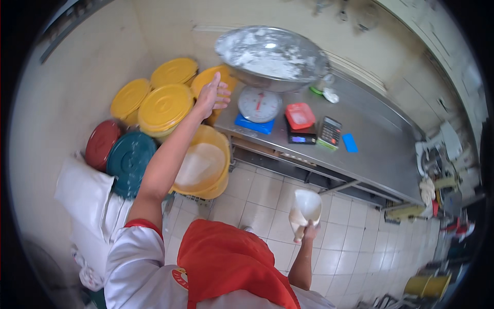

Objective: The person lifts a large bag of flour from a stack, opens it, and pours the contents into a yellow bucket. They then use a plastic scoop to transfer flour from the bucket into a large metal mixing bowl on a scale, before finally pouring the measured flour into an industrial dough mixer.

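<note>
A white plastic scoop (307, 203) is in the right hand (310, 230), whose fingers grasp its lower end above the tiled floor (260, 190), in front of the metal table (383, 141). The left hand (212, 97) is released and holds nothing; it is stretched out with the thumb raised, near the left end of the table. Whether it touches the yellow lid behind it cannot be told.

Just beside this hand, a large metal bowl (280, 82) with white powder inside sits atop a dial scale (260, 104) with a blue base. To the right are a red container (300, 116) on a black digital scale (302, 137), a calculator (330, 132) and a small blue rectangular object (350, 143). Below the left forearm, an uncovered yellow tub (220, 189) holds more white powder, near several lidded tubs (164, 107).
</note>
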Demonstrator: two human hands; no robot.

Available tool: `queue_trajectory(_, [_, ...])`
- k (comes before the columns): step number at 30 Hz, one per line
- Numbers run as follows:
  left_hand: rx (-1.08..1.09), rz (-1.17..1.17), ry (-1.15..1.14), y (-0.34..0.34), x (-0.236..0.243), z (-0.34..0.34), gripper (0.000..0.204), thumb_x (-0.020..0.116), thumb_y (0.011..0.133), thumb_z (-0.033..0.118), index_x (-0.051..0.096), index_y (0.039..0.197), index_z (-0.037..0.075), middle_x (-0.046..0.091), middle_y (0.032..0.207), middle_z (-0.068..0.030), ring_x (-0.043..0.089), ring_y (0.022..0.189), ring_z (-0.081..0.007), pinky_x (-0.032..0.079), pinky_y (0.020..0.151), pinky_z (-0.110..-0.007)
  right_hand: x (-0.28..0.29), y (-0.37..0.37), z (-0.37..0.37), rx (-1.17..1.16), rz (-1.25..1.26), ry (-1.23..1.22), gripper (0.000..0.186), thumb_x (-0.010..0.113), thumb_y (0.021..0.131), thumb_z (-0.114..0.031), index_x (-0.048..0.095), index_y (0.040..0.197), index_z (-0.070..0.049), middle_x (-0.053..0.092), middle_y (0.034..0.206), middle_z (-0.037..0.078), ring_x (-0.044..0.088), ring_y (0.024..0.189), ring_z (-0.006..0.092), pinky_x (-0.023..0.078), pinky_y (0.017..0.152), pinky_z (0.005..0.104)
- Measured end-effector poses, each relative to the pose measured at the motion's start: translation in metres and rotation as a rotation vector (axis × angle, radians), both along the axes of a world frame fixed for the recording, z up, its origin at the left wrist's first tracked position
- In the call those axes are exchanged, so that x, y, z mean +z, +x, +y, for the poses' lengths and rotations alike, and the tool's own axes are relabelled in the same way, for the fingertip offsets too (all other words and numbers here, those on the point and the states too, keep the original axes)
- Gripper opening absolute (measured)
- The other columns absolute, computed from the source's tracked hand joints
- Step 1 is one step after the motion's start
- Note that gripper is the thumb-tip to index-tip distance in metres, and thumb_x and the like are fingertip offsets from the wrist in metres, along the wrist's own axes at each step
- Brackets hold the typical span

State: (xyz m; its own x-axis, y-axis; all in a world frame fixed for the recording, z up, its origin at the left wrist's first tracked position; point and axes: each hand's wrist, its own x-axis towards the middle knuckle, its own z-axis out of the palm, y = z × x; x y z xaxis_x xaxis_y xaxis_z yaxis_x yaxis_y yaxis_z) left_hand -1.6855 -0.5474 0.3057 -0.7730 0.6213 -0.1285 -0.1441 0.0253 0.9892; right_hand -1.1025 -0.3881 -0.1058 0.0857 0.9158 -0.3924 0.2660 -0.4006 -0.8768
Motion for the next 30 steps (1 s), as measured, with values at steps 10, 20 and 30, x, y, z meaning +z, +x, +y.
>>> queue_trajectory(10, [0.716, -0.427, -0.184, -0.111, -0.234, -0.371, 0.057, 0.049, 0.088, 0.062, 0.057, 0.100, 0.007, 0.060, 0.081, -0.0031, 0.056, 0.064, -0.0130, 0.045, 0.055, -0.028, 0.106, -0.307, -0.090, 0.470, 0.374, -0.309, 0.050, 0.074, 0.079, -0.033, 0.058, 0.106, 0.005, 0.060, 0.080, 0.007, 0.054, 0.064, 0.0166, 0.043, 0.056, 0.0299])
queue_trajectory(20, [1.208, -0.784, -0.332, 0.060, -0.444, -0.621, 0.037, 0.055, 0.091, 0.044, 0.053, 0.082, 0.007, 0.051, 0.064, -0.0013, 0.046, 0.048, -0.0080, 0.032, 0.038, -0.021, 0.184, -0.594, -0.257, 1.468, -1.219, 0.506, 0.056, 0.065, 0.077, -0.049, 0.061, 0.112, -0.005, 0.066, 0.110, 0.016, 0.062, 0.103, 0.0347, 0.049, 0.082, 0.0444])
queue_trajectory(30, [1.212, -1.125, -0.475, 0.148, -0.407, -0.664, 0.043, 0.051, 0.092, 0.049, 0.054, 0.101, 0.007, 0.056, 0.080, -0.0030, 0.051, 0.062, -0.0115, 0.038, 0.051, -0.025, 0.103, -0.725, -0.350, 1.473, -1.382, 0.189, 0.043, 0.065, 0.081, -0.046, 0.069, 0.107, -0.012, 0.067, 0.113, 0.010, 0.063, 0.107, 0.0275, 0.050, 0.087, 0.0413])
